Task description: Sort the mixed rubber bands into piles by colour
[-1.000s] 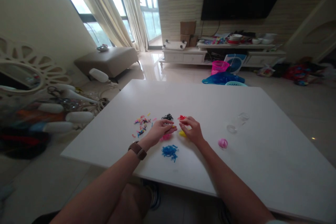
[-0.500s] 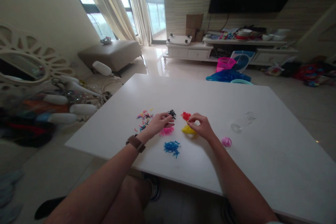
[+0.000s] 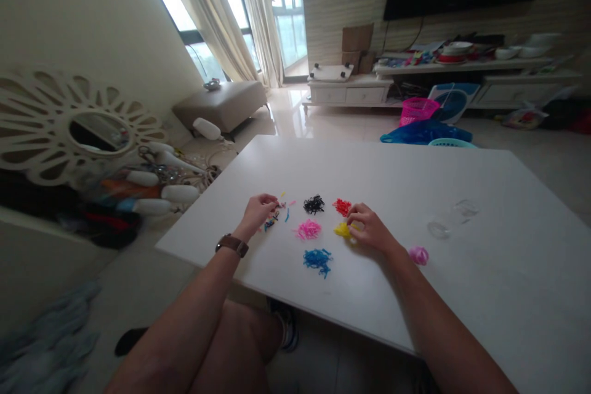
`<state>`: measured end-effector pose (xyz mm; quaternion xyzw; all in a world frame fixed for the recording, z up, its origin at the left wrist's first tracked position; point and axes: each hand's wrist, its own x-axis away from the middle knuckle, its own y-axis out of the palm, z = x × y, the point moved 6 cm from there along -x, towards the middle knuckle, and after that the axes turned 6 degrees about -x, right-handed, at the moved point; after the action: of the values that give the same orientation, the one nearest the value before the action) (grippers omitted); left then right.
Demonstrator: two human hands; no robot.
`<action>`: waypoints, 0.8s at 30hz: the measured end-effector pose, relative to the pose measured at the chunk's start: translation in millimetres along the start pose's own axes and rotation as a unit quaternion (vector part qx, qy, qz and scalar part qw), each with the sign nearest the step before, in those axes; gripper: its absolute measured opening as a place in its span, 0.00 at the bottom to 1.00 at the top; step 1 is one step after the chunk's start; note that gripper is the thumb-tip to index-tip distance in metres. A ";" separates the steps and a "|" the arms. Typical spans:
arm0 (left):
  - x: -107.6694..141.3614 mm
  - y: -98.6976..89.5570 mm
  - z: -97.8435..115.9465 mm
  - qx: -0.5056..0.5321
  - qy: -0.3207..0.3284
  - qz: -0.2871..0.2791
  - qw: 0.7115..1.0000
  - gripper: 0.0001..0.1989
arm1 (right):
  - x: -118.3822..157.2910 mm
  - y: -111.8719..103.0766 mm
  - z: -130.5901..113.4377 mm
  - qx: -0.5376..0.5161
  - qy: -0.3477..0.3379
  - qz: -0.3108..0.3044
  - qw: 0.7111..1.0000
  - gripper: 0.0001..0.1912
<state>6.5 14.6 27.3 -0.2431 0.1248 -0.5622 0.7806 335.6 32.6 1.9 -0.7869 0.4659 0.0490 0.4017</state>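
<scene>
On the white table (image 3: pixel 388 178) lie separate piles of small bands: black (image 3: pixel 314 204), pink (image 3: pixel 308 229), blue (image 3: pixel 317 260), red (image 3: pixel 342 206) and yellow (image 3: pixel 341 230). My left hand (image 3: pixel 259 212) is at the mixed-colour pile (image 3: pixel 271 221) on the left, its fingers pinched on something I cannot make out. Over the right edge of the yellow pile, just below the red one, is my right hand (image 3: pixel 368 227). Its fingers are curled together, and whatever they hold is too small to name.
A shiny pink object (image 3: pixel 419 255) lies right of my right forearm. Farther right are a clear container (image 3: pixel 463 211) and a clear round piece (image 3: pixel 438 229). Beyond the table stand a pink basket (image 3: pixel 418 111) and a blue plastic item (image 3: pixel 427 132).
My left hand has moved left from beside the black and pink piles to the mixed pile. My right hand has lowered slightly toward the yellow pile. The camera view has turned left.
</scene>
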 end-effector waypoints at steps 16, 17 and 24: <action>-4.3 46.4 -27.3 -0.249 0.028 -0.037 0.968 0.13 | 2.8 -8.7 -22.2 0.038 -0.041 0.100 0.993 0.02; -5.1 47.9 -28.1 -0.250 0.027 -0.033 0.967 0.13 | 2.9 -8.5 -22.9 0.037 -0.043 0.100 0.993 0.02; -11.4 57.9 -32.1 -0.269 0.041 -0.036 0.962 0.06 | 2.2 -8.1 -26.2 0.027 -0.045 0.095 0.994 0.01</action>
<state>35.0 32.0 -30.9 -0.4248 0.2947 -0.5451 0.6600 335.3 15.2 23.3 -0.7251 0.5214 0.1095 0.4363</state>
